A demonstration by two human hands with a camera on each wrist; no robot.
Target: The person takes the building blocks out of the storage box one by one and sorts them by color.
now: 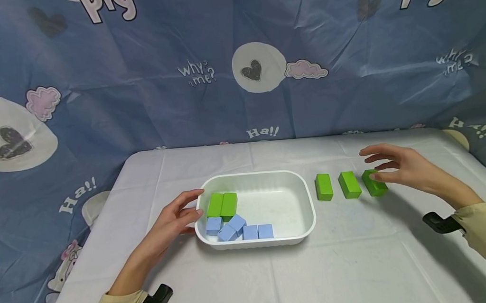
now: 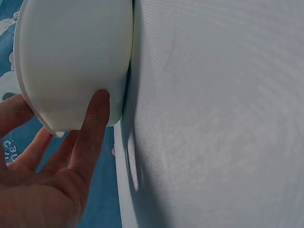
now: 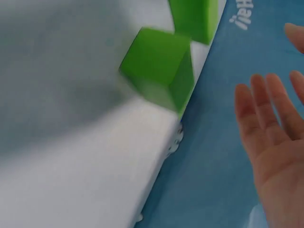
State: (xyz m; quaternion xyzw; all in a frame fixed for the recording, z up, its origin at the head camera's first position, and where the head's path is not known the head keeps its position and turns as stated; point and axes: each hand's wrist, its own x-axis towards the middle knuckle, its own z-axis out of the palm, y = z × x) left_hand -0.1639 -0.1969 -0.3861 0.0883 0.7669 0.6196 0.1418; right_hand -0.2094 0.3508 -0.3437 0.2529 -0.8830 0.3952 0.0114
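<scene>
My left hand is at the left end of a white plastic tray, its fairly straight fingers touching the rim and outer wall. In the left wrist view, one fingertip of the left hand rests against the white tray's side. My right hand hovers with fingers spread near the rightmost green block, its thumb overlapping it in the head view. In the right wrist view, the hand holds nothing and shows a gap from the nearest green block.
Two more green blocks, one in the middle and one nearest the tray, stand in a row. Inside the tray are two green blocks and several light-blue blocks. A white cloth covers the table; a printed blue curtain hangs behind.
</scene>
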